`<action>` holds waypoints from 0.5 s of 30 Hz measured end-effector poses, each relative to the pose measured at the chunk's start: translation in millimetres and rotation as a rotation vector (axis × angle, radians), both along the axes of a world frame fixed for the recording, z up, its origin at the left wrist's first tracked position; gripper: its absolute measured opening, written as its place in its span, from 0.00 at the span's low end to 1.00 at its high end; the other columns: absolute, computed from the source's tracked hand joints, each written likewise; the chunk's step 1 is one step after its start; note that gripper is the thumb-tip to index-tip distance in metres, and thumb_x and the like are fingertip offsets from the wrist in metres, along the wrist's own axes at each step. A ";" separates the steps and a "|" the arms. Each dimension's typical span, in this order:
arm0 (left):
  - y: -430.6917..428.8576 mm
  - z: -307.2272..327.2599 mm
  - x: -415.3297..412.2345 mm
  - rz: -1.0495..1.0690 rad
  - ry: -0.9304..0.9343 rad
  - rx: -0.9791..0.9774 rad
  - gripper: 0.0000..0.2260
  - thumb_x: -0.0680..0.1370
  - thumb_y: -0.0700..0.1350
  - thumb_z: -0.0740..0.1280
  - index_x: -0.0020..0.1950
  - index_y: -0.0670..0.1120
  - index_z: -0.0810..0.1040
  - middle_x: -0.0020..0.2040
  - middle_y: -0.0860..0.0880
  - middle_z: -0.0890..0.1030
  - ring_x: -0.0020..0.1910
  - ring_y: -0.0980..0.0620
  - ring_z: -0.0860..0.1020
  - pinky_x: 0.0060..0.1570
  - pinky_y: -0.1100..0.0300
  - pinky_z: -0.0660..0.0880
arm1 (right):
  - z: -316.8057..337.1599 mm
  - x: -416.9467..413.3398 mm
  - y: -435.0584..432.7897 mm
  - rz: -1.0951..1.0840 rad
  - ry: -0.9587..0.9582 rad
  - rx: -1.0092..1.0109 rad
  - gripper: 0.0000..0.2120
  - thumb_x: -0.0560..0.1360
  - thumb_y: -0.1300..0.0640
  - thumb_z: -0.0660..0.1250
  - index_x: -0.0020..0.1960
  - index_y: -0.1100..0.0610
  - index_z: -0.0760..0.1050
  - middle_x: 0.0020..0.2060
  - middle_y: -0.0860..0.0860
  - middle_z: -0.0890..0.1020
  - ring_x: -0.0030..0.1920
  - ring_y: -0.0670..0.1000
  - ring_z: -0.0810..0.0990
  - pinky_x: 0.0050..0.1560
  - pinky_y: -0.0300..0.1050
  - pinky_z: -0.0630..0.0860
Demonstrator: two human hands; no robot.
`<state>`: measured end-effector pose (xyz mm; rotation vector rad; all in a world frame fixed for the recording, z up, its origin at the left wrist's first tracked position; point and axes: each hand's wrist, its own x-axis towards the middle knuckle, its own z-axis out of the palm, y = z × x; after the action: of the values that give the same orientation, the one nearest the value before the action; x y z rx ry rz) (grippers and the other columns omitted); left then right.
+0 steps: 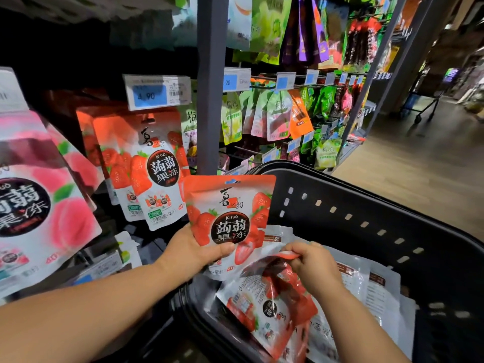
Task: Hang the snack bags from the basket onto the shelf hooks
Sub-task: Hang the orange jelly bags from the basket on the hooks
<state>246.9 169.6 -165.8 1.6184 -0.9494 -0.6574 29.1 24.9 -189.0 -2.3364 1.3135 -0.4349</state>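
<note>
Strawberry snack bag (230, 213) labelled "jǔ ruò"; price tag (157, 93) "4.90".

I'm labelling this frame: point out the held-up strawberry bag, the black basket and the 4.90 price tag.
strawberry bag (230, 205), head view, front print
black basket (340, 231), head view, far wall
price tag (149, 95), head view, blue patch

**Konjac jelly at 4.90**

The held strawberry bag (230, 213) reads "jǔ ruò" over large white "蒟蒻果冻" on a dark disc, with a red "40" near its lower edge. The hanging strawberry bag (157, 174) on the left shelf bears the same words, plus a green line that may say "0脂肪". Above it, a blue price tag (154, 94) shows "4.90". The peach bag (39, 205) at near left repeats the characters, partly cut off. On the far right, pale pouches (279, 113) read "梅冻", and a second tag (230, 82) shows "90". Print on the basket bag (269, 307) is too small to read.
</note>
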 end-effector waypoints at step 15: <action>0.7 -0.5 -1.1 -0.008 0.052 -0.040 0.24 0.60 0.49 0.83 0.54 0.46 0.83 0.43 0.56 0.86 0.43 0.64 0.82 0.41 0.74 0.75 | 0.9 -4.5 -4.0 -0.044 -0.359 0.021 0.03 0.71 0.51 0.76 0.42 0.44 0.83 0.47 0.42 0.80 0.55 0.47 0.75 0.59 0.47 0.72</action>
<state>245.8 170.4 -166.3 1.5559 -0.9258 -0.6794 24.6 21.0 -188.1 -2.0908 1.1886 -0.8065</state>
